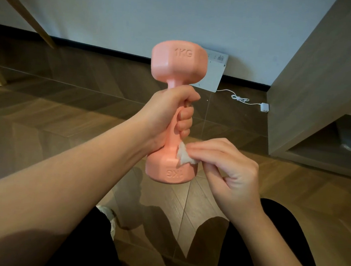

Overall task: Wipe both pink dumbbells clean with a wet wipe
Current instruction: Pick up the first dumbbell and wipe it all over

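One pink dumbbell (177,63) marked 1KG stands upright in the air in the middle of the head view. My left hand (167,113) is wrapped around its handle. My right hand (226,168) pinches a small crumpled white wet wipe (183,154) and presses it against the top of the dumbbell's lower head. A second pink dumbbell is not in view.
Wooden floor lies below, with my dark-clothed legs (266,245) at the bottom. A white flat device (213,77) leans on the wall behind the dumbbell, with a white cable and plug (264,107). A wooden cabinet (320,91) stands at right, wooden legs (22,9) at left.
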A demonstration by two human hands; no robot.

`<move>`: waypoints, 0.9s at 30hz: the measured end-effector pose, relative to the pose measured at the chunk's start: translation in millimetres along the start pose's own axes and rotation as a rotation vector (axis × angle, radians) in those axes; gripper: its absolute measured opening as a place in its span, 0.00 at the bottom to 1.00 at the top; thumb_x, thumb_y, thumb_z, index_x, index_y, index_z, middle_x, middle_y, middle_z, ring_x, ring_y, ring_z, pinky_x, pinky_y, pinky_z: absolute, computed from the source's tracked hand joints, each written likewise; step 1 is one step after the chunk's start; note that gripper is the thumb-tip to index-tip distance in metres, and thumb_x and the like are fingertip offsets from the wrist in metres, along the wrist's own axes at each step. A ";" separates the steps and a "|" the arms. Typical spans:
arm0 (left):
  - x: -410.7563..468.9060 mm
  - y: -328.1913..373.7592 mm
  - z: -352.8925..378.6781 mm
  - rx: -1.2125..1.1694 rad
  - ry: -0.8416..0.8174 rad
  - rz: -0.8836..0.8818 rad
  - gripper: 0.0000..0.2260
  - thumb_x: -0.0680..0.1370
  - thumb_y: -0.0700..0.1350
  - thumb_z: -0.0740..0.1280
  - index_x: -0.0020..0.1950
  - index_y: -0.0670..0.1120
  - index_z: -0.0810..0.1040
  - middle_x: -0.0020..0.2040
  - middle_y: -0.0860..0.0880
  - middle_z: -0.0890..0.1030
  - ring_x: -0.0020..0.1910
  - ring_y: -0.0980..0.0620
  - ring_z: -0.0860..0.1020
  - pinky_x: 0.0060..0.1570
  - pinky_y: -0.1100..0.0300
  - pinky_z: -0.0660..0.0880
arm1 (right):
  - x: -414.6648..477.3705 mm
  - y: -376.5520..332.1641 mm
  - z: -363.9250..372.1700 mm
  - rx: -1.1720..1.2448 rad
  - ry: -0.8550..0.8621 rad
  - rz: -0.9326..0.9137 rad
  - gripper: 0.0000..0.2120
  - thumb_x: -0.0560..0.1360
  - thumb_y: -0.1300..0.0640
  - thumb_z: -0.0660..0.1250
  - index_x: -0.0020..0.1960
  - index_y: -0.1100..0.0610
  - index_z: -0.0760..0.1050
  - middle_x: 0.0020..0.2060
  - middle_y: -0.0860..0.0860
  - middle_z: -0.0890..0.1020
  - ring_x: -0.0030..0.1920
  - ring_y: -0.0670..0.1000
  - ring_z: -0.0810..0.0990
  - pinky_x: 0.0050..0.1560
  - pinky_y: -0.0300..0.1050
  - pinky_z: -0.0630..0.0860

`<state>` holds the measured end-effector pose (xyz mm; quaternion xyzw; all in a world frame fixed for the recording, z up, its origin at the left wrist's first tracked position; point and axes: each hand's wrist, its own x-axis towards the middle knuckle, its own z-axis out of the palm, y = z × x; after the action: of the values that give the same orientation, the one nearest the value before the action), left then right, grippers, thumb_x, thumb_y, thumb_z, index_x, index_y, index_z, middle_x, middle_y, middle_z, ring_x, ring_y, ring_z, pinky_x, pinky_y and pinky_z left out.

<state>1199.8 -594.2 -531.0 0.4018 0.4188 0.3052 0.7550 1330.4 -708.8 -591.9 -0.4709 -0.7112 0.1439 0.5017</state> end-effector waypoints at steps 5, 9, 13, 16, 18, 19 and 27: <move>-3.4 0.7 0.8 0.024 -0.038 0.027 0.15 0.76 0.42 0.63 0.30 0.48 0.65 0.21 0.51 0.62 0.19 0.53 0.60 0.22 0.64 0.62 | 6.8 3.1 3.7 -0.064 -0.049 0.105 0.13 0.74 0.75 0.67 0.52 0.62 0.84 0.49 0.53 0.85 0.52 0.51 0.83 0.52 0.51 0.80; -4.7 2.4 3.2 0.003 -0.067 0.026 0.20 0.77 0.42 0.62 0.24 0.49 0.65 0.20 0.52 0.61 0.18 0.53 0.59 0.22 0.65 0.61 | 2.4 -2.7 -2.0 -0.051 -0.004 0.007 0.14 0.74 0.73 0.65 0.52 0.60 0.84 0.50 0.49 0.84 0.53 0.47 0.82 0.52 0.43 0.79; -9.3 0.2 7.9 0.004 -0.116 0.040 0.22 0.77 0.41 0.61 0.22 0.49 0.65 0.19 0.52 0.62 0.19 0.54 0.60 0.22 0.64 0.62 | 5.1 3.8 2.0 -0.055 -0.032 0.084 0.12 0.74 0.74 0.66 0.51 0.62 0.84 0.48 0.53 0.85 0.51 0.52 0.83 0.51 0.51 0.80; -11.7 -1.4 10.9 -0.007 -0.150 0.037 0.23 0.77 0.41 0.60 0.21 0.50 0.65 0.19 0.52 0.61 0.18 0.54 0.60 0.22 0.64 0.62 | 1.8 4.8 -0.7 -0.031 -0.016 0.077 0.12 0.73 0.75 0.67 0.50 0.63 0.84 0.47 0.53 0.85 0.51 0.52 0.83 0.50 0.52 0.79; -10.6 -1.0 10.8 -0.009 -0.130 0.038 0.24 0.77 0.41 0.60 0.20 0.50 0.65 0.19 0.52 0.61 0.18 0.54 0.59 0.21 0.64 0.61 | -5.2 -1.0 -5.3 -0.026 0.013 0.022 0.14 0.74 0.74 0.65 0.51 0.62 0.83 0.49 0.52 0.84 0.53 0.49 0.82 0.52 0.47 0.79; -9.8 -0.8 10.1 -0.008 -0.118 0.040 0.24 0.77 0.41 0.60 0.20 0.50 0.65 0.19 0.52 0.61 0.18 0.54 0.59 0.21 0.63 0.61 | -7.6 -3.8 -6.0 -0.033 0.019 0.001 0.14 0.74 0.74 0.65 0.52 0.61 0.83 0.50 0.51 0.84 0.54 0.48 0.81 0.52 0.45 0.79; -9.3 -5.5 10.3 0.012 -0.094 0.070 0.19 0.76 0.41 0.63 0.25 0.49 0.68 0.20 0.51 0.64 0.19 0.54 0.62 0.23 0.63 0.63 | -4.3 -1.6 -7.3 -0.061 -0.035 0.084 0.12 0.75 0.71 0.64 0.54 0.62 0.83 0.51 0.52 0.84 0.54 0.49 0.81 0.54 0.48 0.79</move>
<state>1205.2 -608.0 -528.7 0.4346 0.3703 0.3097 0.7603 1336.1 -715.1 -590.0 -0.5129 -0.7034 0.1513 0.4683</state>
